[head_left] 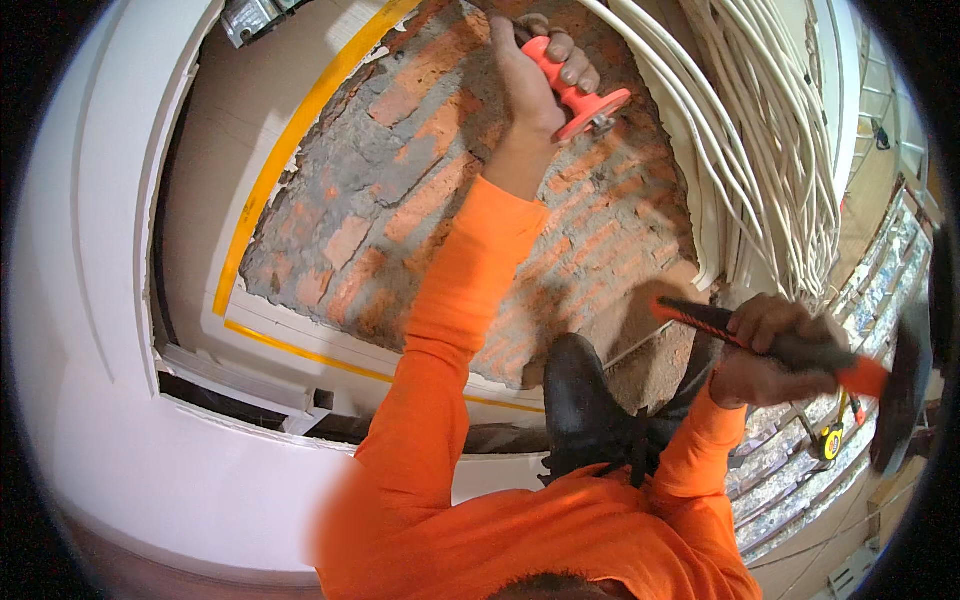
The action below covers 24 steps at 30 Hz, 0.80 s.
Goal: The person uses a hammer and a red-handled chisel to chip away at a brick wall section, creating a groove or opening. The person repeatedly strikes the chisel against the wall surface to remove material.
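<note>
Chisel with red grip and round guard: sits inside the left hand, fingers wrapped around the grip, over the brick wall. Long axis runs slantwise, upper left to lower right across those fingers. Guard lies just below and right of them, short metal stub poking out beyond it, pointing lower right; probably the struck end. Opposite end, above and left of the fingers, not clear; contact with brick, cannot tell.

Hammer: right hand, fingers curled around the black and red handle. Handle axis closer to level, butt left of the fingers, dark head right of and slightly below them.

Key relation: chisel is up and left of the right fingers, well apart; left hand nearer, already on it. Stub faces roughly the right hand's side, but hammer head sits on the far side of those fingers. White cables hang above the right fingers; tape measure lies below and right.
</note>
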{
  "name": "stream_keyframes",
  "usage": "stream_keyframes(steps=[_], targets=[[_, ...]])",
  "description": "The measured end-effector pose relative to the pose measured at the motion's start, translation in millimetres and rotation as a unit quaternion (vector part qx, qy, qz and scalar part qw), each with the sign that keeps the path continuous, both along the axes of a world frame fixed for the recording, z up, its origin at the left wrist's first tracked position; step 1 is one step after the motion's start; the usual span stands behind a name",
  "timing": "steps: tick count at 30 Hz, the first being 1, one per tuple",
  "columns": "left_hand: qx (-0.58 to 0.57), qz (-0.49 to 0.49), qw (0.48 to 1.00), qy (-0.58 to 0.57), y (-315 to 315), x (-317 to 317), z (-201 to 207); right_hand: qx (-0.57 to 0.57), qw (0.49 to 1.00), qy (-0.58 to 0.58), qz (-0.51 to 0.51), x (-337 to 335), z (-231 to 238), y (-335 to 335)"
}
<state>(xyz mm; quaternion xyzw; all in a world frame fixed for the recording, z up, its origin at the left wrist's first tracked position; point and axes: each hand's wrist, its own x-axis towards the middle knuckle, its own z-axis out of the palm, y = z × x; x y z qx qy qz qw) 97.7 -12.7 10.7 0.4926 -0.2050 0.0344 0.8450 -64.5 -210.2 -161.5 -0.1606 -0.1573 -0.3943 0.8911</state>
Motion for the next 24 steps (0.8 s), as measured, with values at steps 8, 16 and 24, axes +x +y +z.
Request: stream_keyframes(steps=[8, 16, 24], targets=[[-0.052, 0.070, 0.996, 0.029, -36.7, 3.7, 12.9, -0.142, 0.972, 0.182, -0.051, 74.2, -16.2, 134.8], [-0.098, 0.096, 0.990, 0.037, -32.3, 18.0, 4.1, 0.047, 0.995, 0.060, -0.062, 44.6, 2.2, 55.9], [-0.122, 0.068, 0.989, 0.045, -59.8, -5.5, 26.7, -0.168, 0.968, 0.187, -0.021, 86.2, -6.9, 102.6]])
